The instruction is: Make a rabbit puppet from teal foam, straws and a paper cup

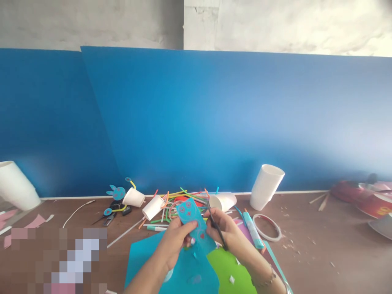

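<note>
The left hand (177,238) pinches the blue paper cutout (191,220) upright near the tabletop's near edge; the right hand (221,227) grasps black scissors (217,226) just beside it, blades angled toward the cutout's right side.

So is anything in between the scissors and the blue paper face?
Nothing visible is. The left hand pinches the blue paper face by its lower part, and the right hand holds the scissors right against its right edge. The straws and cups lie behind it.

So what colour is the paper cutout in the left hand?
Blue paper cutout with pink drawn marks, clearest in the head view.
</note>
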### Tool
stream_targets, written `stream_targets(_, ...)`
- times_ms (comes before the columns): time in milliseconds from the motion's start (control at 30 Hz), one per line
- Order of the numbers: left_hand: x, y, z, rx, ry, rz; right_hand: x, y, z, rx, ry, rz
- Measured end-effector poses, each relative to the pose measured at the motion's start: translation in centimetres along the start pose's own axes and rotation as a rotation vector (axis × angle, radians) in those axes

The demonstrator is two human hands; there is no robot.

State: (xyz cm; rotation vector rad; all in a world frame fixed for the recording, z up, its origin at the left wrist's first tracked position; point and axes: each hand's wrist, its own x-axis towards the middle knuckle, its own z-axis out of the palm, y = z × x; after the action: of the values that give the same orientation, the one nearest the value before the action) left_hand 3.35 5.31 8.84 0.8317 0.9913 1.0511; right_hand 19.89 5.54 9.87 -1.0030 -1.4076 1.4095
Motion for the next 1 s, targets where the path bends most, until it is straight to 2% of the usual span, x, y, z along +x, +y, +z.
stream_targets(67,0.1,0.2,0.1,-0.185,0.192,0.046,0.3,0.4,0.5,0.011,0.178,-0.02)
stream_targets(133,0.3,0.4,0.1,-0.363,0.328,0.082,0.5,1.2,1.3,0.025,0.253,0.018)
stream_targets(200,0.5,0.5,-0.1,-0.466,0.382,0.096,0.6,2.3,2.4,0.045,0.213,0.069)
stream_targets(267,0.6,0.4,-0.3,-0.487,0.405,0.091,0.5,3.5,3.7,0.049,0.094,0.124)
stream_targets(333,0.6,0.2,-0.3,-0.48,0.403,0.064,0.3,4.3,4.9,0.054,0.016,0.122)
stream_targets(433,0.4,-0.1,-0.2,-0.497,0.339,0.011,-0.1,4.8,5.7,0.055,0.004,0.097)
stream_targets(600,-0.2,-0.3,0.6,-0.454,0.28,-0.076,-0.2,4.4,5.5,0.062,0.038,0.031)
stream_targets(1000,-1.4,-0.4,1.6,-0.423,0.216,-0.072,-0.2,4.5,5.5,0.075,0.071,-0.039)
